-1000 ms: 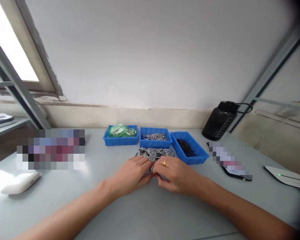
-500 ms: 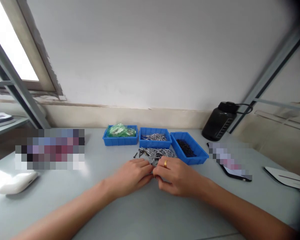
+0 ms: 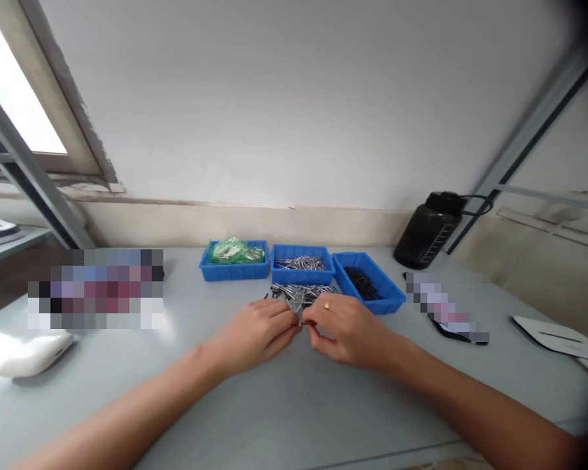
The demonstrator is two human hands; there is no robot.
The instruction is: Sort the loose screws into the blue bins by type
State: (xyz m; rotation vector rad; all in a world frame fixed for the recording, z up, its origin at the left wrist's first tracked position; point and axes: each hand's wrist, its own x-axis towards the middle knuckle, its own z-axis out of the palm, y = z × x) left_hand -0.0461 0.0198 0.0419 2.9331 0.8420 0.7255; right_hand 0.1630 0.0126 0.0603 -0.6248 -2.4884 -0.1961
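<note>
gleaming fasteners (image 3: 306,294), slim, silver, some dark | left hand (image 3: 259,329), right hand (image 3: 350,329): both curled, hold unclear

Grey table (image 3: 274,418): blue bins (image 3: 235,272), loose fasteners (image 3: 301,291), black bottle (image 3: 424,236).

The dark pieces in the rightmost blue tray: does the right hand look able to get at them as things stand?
Probably yes. The right hand is just in front of the blue tray, whose top is open over the dark pieces; nothing visible blocks the way.
</note>
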